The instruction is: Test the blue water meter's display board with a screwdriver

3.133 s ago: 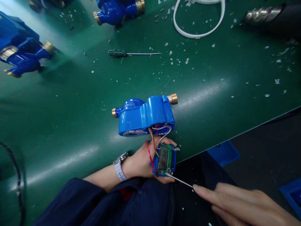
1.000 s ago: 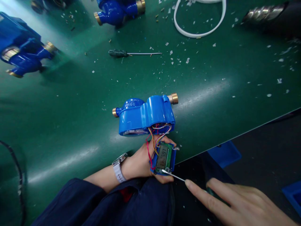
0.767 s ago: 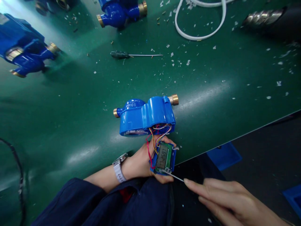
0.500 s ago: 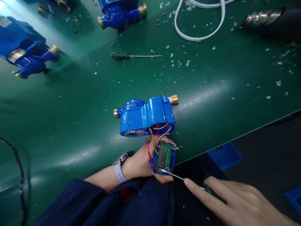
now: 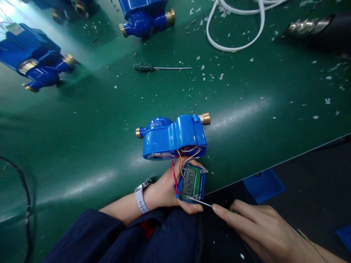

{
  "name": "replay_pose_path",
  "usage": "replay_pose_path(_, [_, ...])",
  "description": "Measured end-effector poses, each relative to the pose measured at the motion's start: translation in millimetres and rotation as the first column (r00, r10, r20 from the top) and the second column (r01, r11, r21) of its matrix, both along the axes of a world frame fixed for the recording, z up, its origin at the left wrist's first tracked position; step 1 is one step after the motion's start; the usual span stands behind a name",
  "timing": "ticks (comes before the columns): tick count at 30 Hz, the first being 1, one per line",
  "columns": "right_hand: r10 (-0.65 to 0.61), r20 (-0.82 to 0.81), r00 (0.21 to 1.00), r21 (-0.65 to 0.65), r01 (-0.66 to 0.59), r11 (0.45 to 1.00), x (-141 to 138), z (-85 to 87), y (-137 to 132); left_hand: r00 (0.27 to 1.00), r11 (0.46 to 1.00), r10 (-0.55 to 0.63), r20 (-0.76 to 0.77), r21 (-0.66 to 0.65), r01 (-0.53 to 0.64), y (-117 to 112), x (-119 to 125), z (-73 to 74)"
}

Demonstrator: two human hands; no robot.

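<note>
My left hand is closed round a display module, a green circuit board with a grey digit screen in a blue plastic housing. Red, yellow and white wires run from it into the opened blue water meter, which lies on the bench just beyond with brass threaded ends. In my right hand is a screwdriver. Its thin metal shaft reaches the lower edge of the board, with the index finger along it; the handle is mostly hidden by the hand.
Another screwdriver lies on the green bench. More blue meters stand at the back and left. A white cable loops near a dark tool with a metal nozzle. A black cable hangs left.
The view has shifted slightly, so the bench things appear a little lower and to the right. My right hand has drawn slightly leftward; the screwdriver tip stays at the board's lower edge.
</note>
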State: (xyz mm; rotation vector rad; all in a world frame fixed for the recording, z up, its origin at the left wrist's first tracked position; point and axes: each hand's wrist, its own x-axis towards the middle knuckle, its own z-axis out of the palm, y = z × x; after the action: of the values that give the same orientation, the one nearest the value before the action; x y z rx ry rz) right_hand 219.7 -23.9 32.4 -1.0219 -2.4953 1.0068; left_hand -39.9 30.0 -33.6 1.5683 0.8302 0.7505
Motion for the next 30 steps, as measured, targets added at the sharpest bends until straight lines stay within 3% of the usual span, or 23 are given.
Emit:
replay_pose_path(5, [0.074, 0.013, 0.997, 0.01, -0.074, 0.997, 6, -10.1, -1, 0.997, 0.995, 0.025, 0.068, -0.097, -0.019, -4, 0, -4.0])
replay_pose_path(8, [0.075, 0.005, 0.997, 0.013, -0.075, 0.997, 3, -10.3, 0, 0.995, 0.996, 0.046, 0.087, -0.081, -0.039, -5, 2, -5.0])
replay_pose_path(11, [0.016, -0.009, 1.0, 0.042, -0.015, 0.999, 3, -3.8, 7, 0.997, 0.997, 0.042, 0.068, -0.075, -0.037, -4, 3, -2.9])
replay_pose_path(16, [0.118, 0.111, 0.987, 0.017, -0.121, 0.993, 19, 15.3, 12, 1.0, 0.999, -0.016, 0.009, 0.047, 0.015, -1, 3, 3.2])
replay_pose_path(19, [0.121, 0.243, 0.963, 0.128, -0.155, 0.98, 27, 21.6, 8, 0.998, 0.989, -0.049, -0.037, 0.135, 0.053, 1, 3, 4.9])
replay_pose_path(26, [0.187, 0.31, 0.932, 0.281, -0.278, 0.918, 12, 35.4, 19, 0.995, 0.981, -0.091, -0.047, 0.169, 0.098, 2, 2, 4.0])
replay_pose_path(30, [0.153, 0.27, 0.951, 0.273, -0.228, 0.935, 6, 37.0, 21, 0.994, 0.981, -0.092, -0.056, 0.165, 0.101, 1, 3, 4.2])
